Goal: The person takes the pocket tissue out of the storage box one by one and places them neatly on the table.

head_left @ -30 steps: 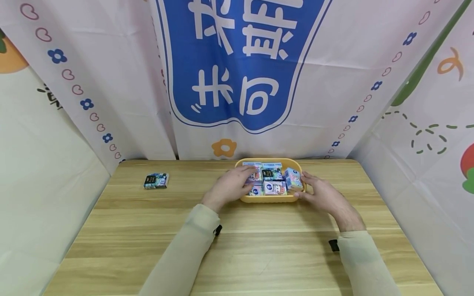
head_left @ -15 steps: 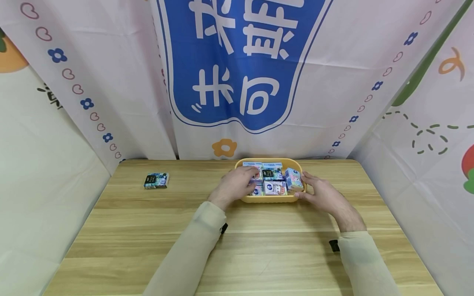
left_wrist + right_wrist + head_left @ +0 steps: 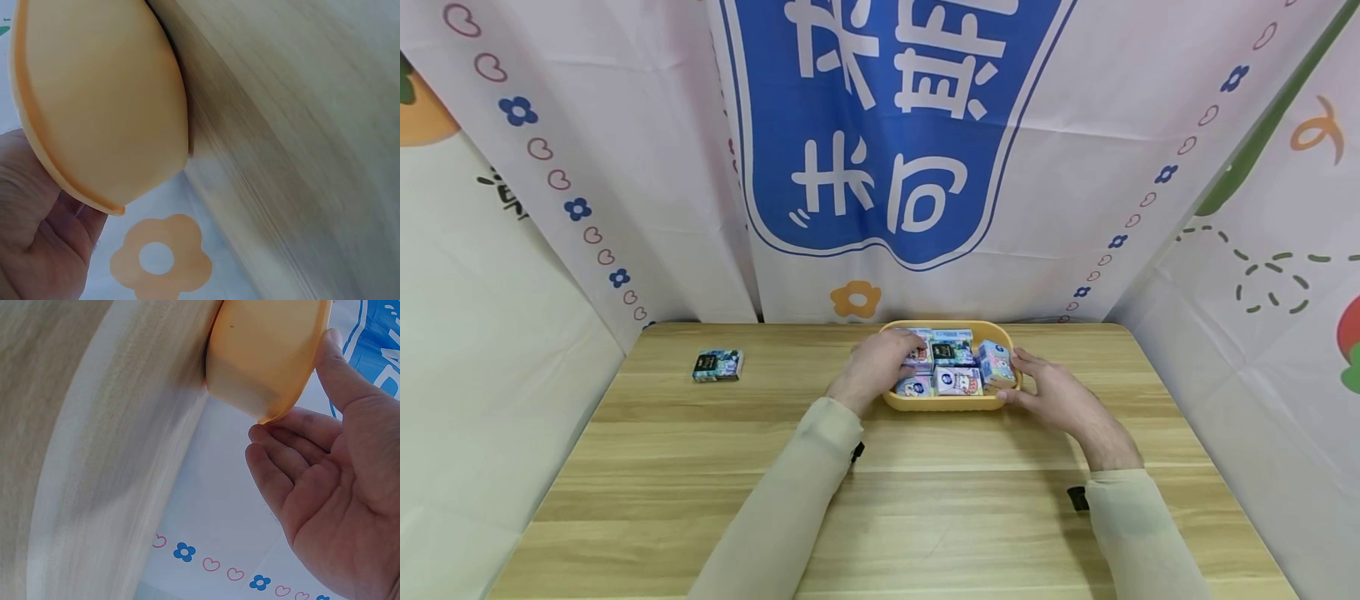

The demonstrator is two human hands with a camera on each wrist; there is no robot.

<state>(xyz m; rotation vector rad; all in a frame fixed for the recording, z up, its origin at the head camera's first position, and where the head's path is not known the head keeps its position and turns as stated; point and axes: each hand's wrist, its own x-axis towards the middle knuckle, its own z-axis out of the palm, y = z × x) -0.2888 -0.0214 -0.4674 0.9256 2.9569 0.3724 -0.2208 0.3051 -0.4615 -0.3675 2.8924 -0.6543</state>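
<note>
A yellow plastic basket near the table's back edge holds several small printed tissue packs. My left hand reaches over its left end, with fingers and thumb on either side of a pink-and-blue tissue pack. Much of that pack is hidden by the fingers. At the other end, my right hand grips the basket's rim, its thumb on the edge. A tilted tissue pack leans just inside there. In the middle lie a dark-labelled pack and a white-and-pink pack.
One dark-and-blue tissue pack lies alone on the wooden table, toward the back left. Behind the table hangs a white curtain with a blue printed panel; more printed cloth stands at both sides.
My left hand has shifted slightly right, its fingers drawing in around the pack at the basket's left end. The right hand and the packs look the same.
</note>
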